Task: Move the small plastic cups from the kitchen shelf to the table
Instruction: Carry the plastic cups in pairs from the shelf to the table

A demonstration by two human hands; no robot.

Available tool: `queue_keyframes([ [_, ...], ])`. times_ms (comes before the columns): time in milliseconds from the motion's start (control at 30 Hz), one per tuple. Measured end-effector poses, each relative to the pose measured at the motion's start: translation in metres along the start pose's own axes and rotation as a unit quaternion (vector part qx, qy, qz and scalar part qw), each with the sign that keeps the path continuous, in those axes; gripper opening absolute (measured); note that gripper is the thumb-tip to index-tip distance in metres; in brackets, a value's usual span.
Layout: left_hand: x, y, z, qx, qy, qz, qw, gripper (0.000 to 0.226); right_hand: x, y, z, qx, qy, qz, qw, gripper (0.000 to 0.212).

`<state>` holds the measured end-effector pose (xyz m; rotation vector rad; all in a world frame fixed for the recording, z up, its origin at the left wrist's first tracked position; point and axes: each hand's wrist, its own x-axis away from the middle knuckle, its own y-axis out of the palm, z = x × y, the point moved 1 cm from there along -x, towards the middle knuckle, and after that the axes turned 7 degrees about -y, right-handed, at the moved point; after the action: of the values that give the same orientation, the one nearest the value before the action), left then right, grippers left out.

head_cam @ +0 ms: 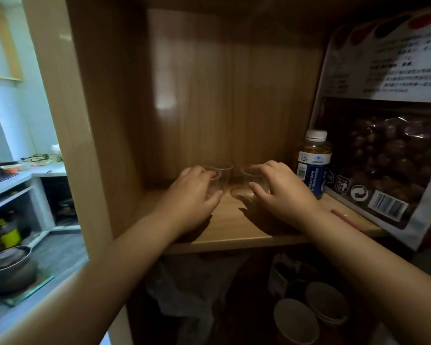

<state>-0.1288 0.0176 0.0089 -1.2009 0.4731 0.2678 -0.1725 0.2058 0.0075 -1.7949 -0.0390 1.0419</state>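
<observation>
— Both hands are in the cupboard now. See the left hand (195, 192)? It is curled around a clear plastic cup (215, 181) at the back of the wooden shelf (234, 235), fingers over the rim, thumb low on the side.

— And the right hand (276, 189)?

— Same thing, wrapped around a second clear cup (250, 179). There looks to be a third cup (223, 169) just behind, between the two. Whether either cup has left the board, I can't tell; they are transparent and the corner is dim.

— So nothing has reached the table.

— No table in sight at all. All the cups are on or just above that shelf, toward the back.

— What would you tell them?

— Grip gently, I'd say; thin plastic probably buckles if squeezed. Lift straight up a touch, then draw back toward the body, level. The right side is tight: a capsule bottle (313, 163) stands just beside that hand, and a big bag of chestnuts (388, 155) leans behind it. An elbow swung wide could topple the bottle — so keep the wrists in.
</observation>
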Motion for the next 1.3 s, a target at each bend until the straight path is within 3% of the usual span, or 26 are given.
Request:
queue_keyframes([
  [333,-0.005,0.001,-0.004,-0.009,0.010,0.021,1.000,0.028,-0.002,-0.001,-0.001,0.049,-0.027,0.015,0.998,0.023],
  [733,0.013,-0.012,-0.004,-0.007,0.050,0.013,0.999,0.019,0.016,-0.016,-0.027,0.016,-0.074,0.037,0.996,0.016],
  [1300,0.116,-0.074,-0.027,-0.005,0.093,0.046,0.995,0.037,0.060,-0.026,-0.117,-0.062,-0.157,0.045,0.985,0.013],
])
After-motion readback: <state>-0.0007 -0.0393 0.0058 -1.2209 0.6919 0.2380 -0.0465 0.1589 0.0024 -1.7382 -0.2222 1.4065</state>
